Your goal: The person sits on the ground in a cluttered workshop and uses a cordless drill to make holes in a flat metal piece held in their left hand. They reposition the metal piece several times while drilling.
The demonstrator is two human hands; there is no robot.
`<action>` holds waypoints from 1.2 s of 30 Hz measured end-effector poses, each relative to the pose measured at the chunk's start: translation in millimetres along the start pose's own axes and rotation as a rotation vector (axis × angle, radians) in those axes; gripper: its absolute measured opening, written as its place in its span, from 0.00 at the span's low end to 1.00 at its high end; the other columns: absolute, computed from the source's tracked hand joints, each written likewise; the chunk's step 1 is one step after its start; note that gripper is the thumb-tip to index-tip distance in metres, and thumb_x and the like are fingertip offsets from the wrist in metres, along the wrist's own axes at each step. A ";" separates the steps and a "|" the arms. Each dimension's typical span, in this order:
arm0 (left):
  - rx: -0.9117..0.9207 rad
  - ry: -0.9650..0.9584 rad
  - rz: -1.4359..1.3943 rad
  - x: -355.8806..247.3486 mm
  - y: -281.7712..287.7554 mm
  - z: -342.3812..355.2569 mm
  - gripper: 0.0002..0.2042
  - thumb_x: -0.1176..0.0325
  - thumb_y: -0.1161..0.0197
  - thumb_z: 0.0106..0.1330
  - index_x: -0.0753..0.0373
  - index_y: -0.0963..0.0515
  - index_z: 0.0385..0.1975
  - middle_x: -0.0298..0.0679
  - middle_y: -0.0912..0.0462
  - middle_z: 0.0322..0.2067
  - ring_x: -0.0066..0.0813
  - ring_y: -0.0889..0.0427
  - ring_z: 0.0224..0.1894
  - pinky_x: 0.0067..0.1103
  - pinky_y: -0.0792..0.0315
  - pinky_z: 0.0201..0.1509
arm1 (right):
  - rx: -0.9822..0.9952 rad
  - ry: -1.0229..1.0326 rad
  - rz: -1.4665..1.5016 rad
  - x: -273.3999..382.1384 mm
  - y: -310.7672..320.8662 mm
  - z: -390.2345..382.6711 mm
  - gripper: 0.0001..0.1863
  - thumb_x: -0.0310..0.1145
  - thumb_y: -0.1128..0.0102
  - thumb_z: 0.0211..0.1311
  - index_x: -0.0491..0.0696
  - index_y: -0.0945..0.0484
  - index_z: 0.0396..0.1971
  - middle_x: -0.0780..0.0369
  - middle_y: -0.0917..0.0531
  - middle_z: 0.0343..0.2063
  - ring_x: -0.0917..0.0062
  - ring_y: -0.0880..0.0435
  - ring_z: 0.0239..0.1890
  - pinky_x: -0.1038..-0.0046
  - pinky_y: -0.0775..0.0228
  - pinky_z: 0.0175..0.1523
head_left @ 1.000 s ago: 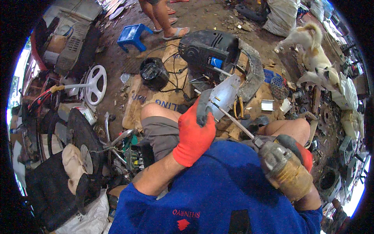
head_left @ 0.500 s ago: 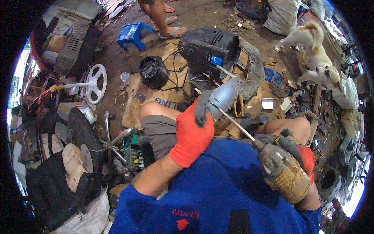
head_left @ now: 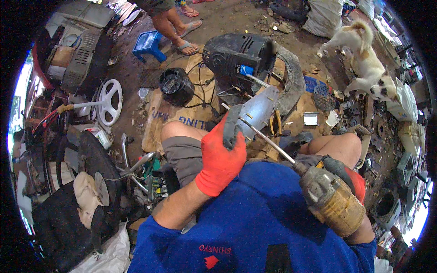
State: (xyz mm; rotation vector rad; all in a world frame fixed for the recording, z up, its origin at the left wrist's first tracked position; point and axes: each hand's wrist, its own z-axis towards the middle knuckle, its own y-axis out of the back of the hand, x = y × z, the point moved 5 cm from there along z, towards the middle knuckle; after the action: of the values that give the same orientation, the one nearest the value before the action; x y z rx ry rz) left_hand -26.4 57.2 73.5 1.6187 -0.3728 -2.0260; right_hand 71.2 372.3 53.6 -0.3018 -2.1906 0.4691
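My left hand [head_left: 222, 157], in a red glove with dark grey fingertips, is closed on the near left end of a shiny silver metal plate [head_left: 260, 108] that has short pins along it. In my right hand [head_left: 349, 179], gloved the same way, is a worn, dirty yellow-and-grey power driver [head_left: 334, 200]. Its long thin bit [head_left: 274, 144] points up and left. The bit's tip lies by the plate's near edge, close to my left fingers; whether it sits on a screw cannot be told. My right fingers are partly hidden behind the tool.
Beyond the plate lie a black plastic housing [head_left: 236, 54], a black round part [head_left: 175, 86] and orange-handled pliers [head_left: 276, 122] on cardboard [head_left: 152, 129]. A person [head_left: 169, 25] stands by a blue stool [head_left: 149, 44]. A dog [head_left: 369, 68] is at the right; a white wheel [head_left: 109, 102] at the left.
The whole view has shifted slightly. The standing person's feet are nearer the blue stool. My hands keep their hold on the plate and the driver, with the bit at the plate's near edge.
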 end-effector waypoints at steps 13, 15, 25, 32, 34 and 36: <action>-0.013 0.053 -0.032 3.1 0.3 -2.3 0.21 0.77 0.42 0.54 0.70 0.27 0.51 0.52 0.19 0.33 0.41 0.17 0.33 0.27 0.26 0.38 | 0.018 0.092 -0.090 38.0 -53.8 2.0 0.24 0.30 0.47 0.64 0.42 0.37 0.59 0.53 0.26 0.53 0.68 0.25 0.54 0.66 0.30 0.59; -0.045 0.012 -0.071 6.2 0.6 1.7 0.21 0.77 0.42 0.54 0.70 0.27 0.51 0.52 0.19 0.33 0.41 0.17 0.33 0.26 0.26 0.38 | 0.039 0.094 -0.212 43.0 -53.5 4.2 0.24 0.32 0.48 0.64 0.44 0.36 0.59 0.55 0.26 0.53 0.68 0.25 0.54 0.65 0.31 0.59; -0.021 0.061 -0.071 4.0 -0.9 0.7 0.21 0.78 0.44 0.54 0.70 0.28 0.51 0.52 0.19 0.34 0.41 0.17 0.36 0.27 0.26 0.41 | 0.186 0.202 -0.595 55.8 -72.5 4.4 0.23 0.36 0.49 0.64 0.48 0.35 0.59 0.57 0.27 0.55 0.69 0.28 0.57 0.67 0.34 0.60; -0.009 0.057 -0.042 3.9 -1.1 -0.2 0.21 0.78 0.44 0.54 0.70 0.27 0.51 0.53 0.19 0.34 0.41 0.17 0.36 0.27 0.26 0.40 | 0.171 0.170 -0.524 45.4 -65.6 6.3 0.25 0.33 0.48 0.64 0.48 0.37 0.60 0.57 0.28 0.55 0.70 0.28 0.57 0.69 0.33 0.59; -0.021 0.043 -0.033 3.2 -0.6 -0.6 0.21 0.77 0.44 0.54 0.70 0.27 0.50 0.53 0.19 0.34 0.41 0.17 0.35 0.27 0.26 0.40 | 0.169 0.145 -0.487 41.6 -61.8 7.3 0.25 0.33 0.48 0.64 0.48 0.37 0.61 0.57 0.28 0.55 0.71 0.28 0.57 0.70 0.33 0.59; -0.048 0.040 -0.032 4.0 -1.4 -1.9 0.21 0.77 0.44 0.54 0.70 0.27 0.50 0.53 0.19 0.34 0.40 0.17 0.35 0.27 0.26 0.40 | 0.172 0.084 -0.385 32.2 -51.5 8.7 0.25 0.32 0.48 0.64 0.48 0.38 0.61 0.57 0.28 0.56 0.71 0.28 0.57 0.70 0.33 0.59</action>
State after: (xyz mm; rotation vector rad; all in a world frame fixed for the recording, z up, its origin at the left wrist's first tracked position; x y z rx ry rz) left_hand -25.5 56.4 69.0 1.6431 -0.2840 -2.0076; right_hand 42.2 336.0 93.5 0.1891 -2.0455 0.4157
